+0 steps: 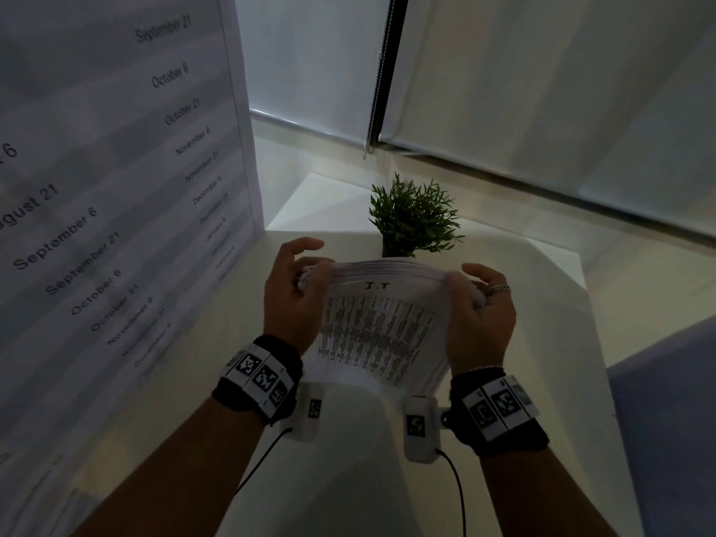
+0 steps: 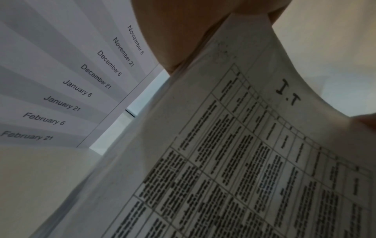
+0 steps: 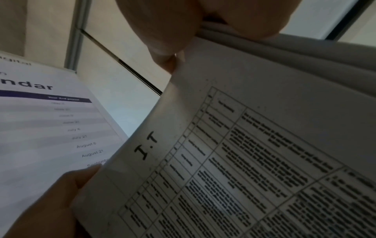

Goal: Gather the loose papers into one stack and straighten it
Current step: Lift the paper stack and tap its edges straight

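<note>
A thick stack of white papers (image 1: 381, 323) stands upright on its lower edge on the pale table (image 1: 542, 304). Its front sheet carries a printed table headed "I.T" (image 2: 289, 93) (image 3: 146, 145). My left hand (image 1: 298, 292) grips the stack's upper left corner, thumb (image 2: 177, 35) on the front sheet. My right hand (image 1: 480, 308) grips the upper right corner, thumb (image 3: 162, 35) on the front sheet, a ring on one finger. The top of the stack bows between the hands, and the sheet edges there are fanned.
A small green potted plant (image 1: 412, 215) stands on the table just behind the stack. A large calendar poster (image 1: 116, 168) listing dates covers the wall at left. A roller blind (image 1: 542, 91) with a bead chain hangs behind. A grey-blue surface (image 1: 666, 420) lies at right.
</note>
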The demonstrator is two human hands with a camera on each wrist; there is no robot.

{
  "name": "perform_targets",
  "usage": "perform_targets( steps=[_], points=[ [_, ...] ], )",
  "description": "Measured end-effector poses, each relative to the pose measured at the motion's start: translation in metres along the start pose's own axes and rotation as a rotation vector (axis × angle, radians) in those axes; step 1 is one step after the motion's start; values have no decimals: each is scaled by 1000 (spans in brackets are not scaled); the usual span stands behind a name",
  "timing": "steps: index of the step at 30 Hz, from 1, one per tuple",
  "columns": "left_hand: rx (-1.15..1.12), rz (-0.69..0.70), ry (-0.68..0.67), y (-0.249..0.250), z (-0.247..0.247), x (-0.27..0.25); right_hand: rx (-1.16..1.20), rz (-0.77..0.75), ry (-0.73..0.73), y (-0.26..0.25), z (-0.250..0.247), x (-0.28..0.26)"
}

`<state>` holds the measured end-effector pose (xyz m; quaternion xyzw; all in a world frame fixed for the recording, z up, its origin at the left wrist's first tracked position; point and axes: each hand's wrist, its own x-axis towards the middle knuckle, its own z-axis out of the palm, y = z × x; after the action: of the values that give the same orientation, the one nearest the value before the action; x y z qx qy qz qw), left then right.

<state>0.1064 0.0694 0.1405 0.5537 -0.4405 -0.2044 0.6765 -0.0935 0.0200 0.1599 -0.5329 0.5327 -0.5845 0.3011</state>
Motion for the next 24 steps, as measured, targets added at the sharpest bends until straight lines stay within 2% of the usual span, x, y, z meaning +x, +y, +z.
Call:
perform_targets(
  steps=[2, 5, 7, 10, 13, 15, 18, 21, 24],
  points=[
    [-5, -17, -24, -1, -1, 2, -21, -15, 17, 0, -2, 0],
    [-50, -83, -241, -6, -5, 2, 14, -8, 2, 3, -6, -2],
    [42, -112, -357, -12, -6, 4, 78, 45, -69, 5, -7, 0],
    [158, -75, -322, -2, -3, 6, 16, 6, -150, 3, -9, 4],
    [19, -64, -255, 6, -7, 2, 32, -53, -141, -3, -21, 4],
    [2, -61, -294, 1, -17, -6, 55, -58, -166, -4, -30, -2],
    [49, -132, -359, -14, -27, -23, 174, 8, -189, -2, -28, -10],
    [38, -142, -349, -18, -26, -30, 173, 49, -141, -4, -12, -14],
    [17, -168, -336, -18, -24, -28, 172, 62, -4, -5, -5, -11]
  ],
)
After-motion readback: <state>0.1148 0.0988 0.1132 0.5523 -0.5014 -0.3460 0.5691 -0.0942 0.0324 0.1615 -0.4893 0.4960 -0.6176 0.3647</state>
